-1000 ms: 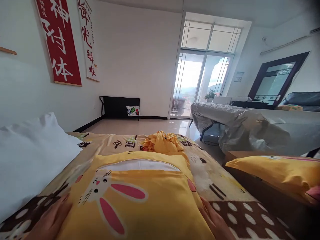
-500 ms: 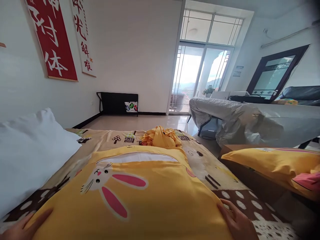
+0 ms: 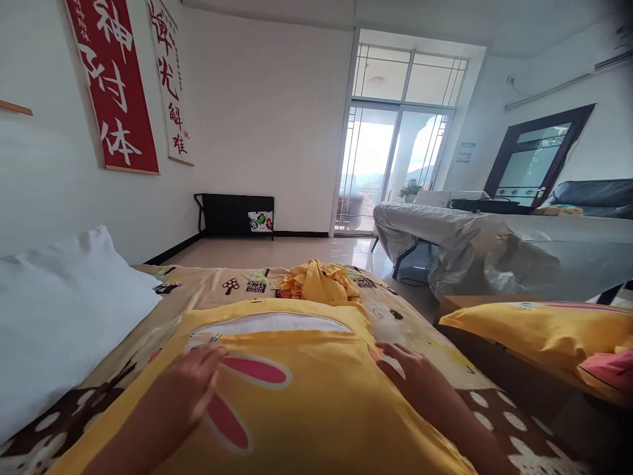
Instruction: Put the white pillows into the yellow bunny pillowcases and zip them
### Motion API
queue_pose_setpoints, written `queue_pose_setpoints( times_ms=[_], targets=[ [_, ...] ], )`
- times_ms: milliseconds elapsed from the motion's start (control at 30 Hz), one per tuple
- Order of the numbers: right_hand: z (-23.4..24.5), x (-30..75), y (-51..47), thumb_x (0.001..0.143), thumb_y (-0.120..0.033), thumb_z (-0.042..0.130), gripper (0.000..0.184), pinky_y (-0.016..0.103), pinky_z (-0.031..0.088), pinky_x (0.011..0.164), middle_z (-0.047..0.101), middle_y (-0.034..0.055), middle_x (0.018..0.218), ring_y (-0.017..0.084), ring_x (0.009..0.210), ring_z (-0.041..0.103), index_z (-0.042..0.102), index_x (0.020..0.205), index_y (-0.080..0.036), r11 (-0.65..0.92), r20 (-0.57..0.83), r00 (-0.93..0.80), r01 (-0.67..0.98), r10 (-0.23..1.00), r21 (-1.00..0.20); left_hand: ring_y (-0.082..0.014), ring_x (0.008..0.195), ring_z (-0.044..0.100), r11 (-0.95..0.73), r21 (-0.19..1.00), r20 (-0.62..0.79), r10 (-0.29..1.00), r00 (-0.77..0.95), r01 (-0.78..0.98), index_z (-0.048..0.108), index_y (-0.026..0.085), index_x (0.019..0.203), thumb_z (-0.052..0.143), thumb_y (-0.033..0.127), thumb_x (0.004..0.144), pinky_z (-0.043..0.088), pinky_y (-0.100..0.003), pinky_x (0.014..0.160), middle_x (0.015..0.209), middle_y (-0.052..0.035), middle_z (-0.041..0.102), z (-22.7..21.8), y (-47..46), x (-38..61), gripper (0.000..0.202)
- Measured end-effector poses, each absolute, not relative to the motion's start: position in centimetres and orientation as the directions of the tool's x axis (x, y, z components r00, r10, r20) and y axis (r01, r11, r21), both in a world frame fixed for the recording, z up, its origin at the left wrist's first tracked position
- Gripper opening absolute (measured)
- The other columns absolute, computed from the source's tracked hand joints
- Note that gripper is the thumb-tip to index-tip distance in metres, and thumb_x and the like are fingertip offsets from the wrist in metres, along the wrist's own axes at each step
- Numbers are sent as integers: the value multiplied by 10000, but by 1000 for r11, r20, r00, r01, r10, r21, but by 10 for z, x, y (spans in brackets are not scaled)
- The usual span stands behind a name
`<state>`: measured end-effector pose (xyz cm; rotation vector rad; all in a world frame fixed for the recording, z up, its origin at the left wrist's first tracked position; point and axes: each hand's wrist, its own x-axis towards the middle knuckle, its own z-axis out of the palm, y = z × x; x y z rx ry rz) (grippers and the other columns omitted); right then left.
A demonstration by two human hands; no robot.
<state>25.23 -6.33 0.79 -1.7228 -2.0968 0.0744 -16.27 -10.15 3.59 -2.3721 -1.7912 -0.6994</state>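
Note:
A yellow pillowcase [image 3: 316,409] with a printed rabbit lies on the bed in front of me, filled out by a white pillow [image 3: 277,322] that shows through the opening at its far end. My left hand [image 3: 195,379] rests over the rabbit's face, fingers stretched forward, and hides most of that print. At the right edge, close to the opening, my right hand [image 3: 408,366] is against the fabric with its thumb and fingers apart. Past the opening lies a crumpled heap of yellow cloth [image 3: 319,280].
A white pillow [image 3: 64,316] lies on the left of the patterned blanket [image 3: 208,287]. To the right, a yellow pillow [image 3: 534,326] sits on a cardboard box [image 3: 494,363]. A plastic-covered table [image 3: 475,231] stands behind it, near glass doors [image 3: 390,165].
Both hands have left the near side edges of the pillowcase and moved forward toward its opening. The left now covers the rabbit's face. The view has tipped slightly upward.

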Motion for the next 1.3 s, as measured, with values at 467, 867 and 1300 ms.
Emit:
queue_pose_setpoints(
  times_ms=[467, 867, 1300],
  targets=[
    [-20, 169, -8, 890, -364, 412, 372, 284, 424, 631, 731, 14, 758, 192, 691, 640, 706, 704, -232, 370, 121, -351, 848, 929, -379, -214, 892, 619, -337, 427, 96, 939, 329, 839, 623, 199, 841, 298, 329, 920, 413, -324, 774, 920, -70, 690, -21, 1, -3, 359],
    [9, 249, -7, 837, -454, 432, 319, 271, 392, 593, 674, 25, 632, 190, 606, 612, 640, 758, -225, -4, 326, 246, 804, 913, -595, -235, 904, 582, -384, 396, 114, 922, 370, 834, 606, 192, 831, 256, 389, 944, 375, -402, 840, 890, -54, 660, -17, -10, 3, 417],
    [-14, 218, 13, 860, -390, 535, 260, 260, 314, 584, 699, 60, 783, 185, 719, 609, 625, 713, -197, -109, 79, 157, 898, 984, -426, -250, 886, 597, -445, 234, 118, 895, 429, 864, 592, 164, 951, 335, 318, 926, 437, -430, 836, 910, -91, 658, -13, -17, 8, 300]
  ],
)
